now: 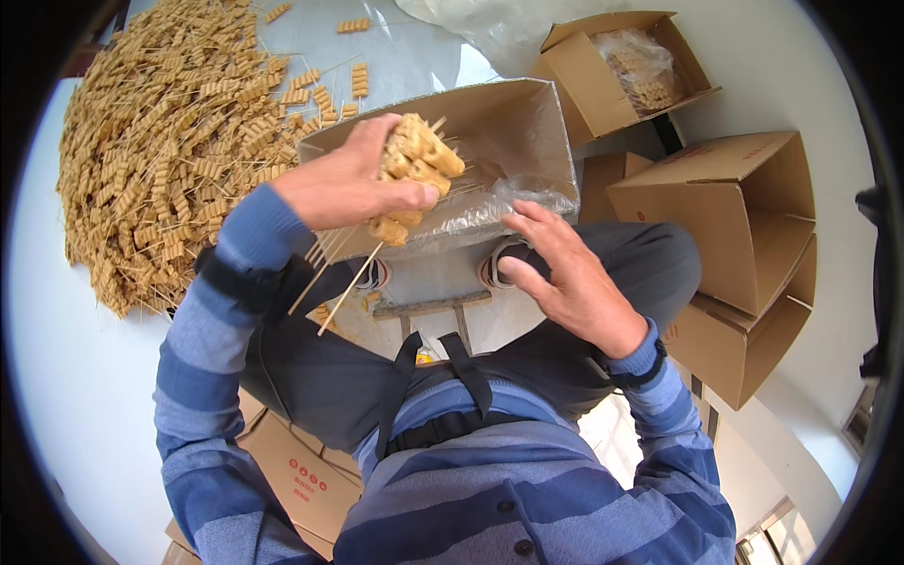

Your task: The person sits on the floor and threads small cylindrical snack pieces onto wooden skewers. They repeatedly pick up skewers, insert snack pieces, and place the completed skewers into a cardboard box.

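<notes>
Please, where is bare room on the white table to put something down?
Bare white table lies below the big skewer pile, beside the left sleeve. It is crowded around the lined box, where the left hand grips a skewer bundle and the right hand touches the liner.

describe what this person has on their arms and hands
Both arms are in long knit sleeves with wide blue and grey-blue stripes. A dark band circles each wrist at the cuff. The left hand and the right hand are bare, with no gloves or rings visible.
</notes>
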Demonstrator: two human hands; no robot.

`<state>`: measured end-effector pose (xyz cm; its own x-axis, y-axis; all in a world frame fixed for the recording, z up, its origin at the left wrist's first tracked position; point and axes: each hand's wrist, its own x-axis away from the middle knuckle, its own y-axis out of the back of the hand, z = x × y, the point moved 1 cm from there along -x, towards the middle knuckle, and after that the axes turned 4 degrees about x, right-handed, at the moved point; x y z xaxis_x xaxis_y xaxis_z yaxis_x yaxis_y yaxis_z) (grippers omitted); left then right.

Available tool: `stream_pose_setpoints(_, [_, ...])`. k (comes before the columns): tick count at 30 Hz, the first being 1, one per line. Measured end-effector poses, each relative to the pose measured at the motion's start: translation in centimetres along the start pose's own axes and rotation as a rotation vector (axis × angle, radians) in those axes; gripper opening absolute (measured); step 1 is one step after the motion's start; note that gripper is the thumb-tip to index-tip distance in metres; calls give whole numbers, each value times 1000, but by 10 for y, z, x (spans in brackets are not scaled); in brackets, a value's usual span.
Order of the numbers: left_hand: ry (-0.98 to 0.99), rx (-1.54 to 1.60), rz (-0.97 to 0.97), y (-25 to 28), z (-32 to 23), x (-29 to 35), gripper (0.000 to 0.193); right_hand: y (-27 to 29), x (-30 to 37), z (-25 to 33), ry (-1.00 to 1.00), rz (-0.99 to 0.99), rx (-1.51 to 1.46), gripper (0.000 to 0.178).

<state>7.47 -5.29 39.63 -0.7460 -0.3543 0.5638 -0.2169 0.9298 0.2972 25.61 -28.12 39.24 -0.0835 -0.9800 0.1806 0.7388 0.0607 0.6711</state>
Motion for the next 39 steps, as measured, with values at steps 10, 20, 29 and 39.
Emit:
stream_pose_setpoints(10, [157,-668,197,-81,106,-204,104,39,-42,-84,-370,-36,-118,32])
stream_pose_setpoints(20, [-68,-758,326,-132,140,-267,81,34,-72,-83,-344,137,31,33])
stream_pose_setpoints(29, [-118,-725,166,-186,160,-287,70,27,-76,-73,-275,184,39,35])
stream_pose_setpoints(39, [-43,-645,154,-198,164,-297,64,28,-73,-69,-258,227,20,36])
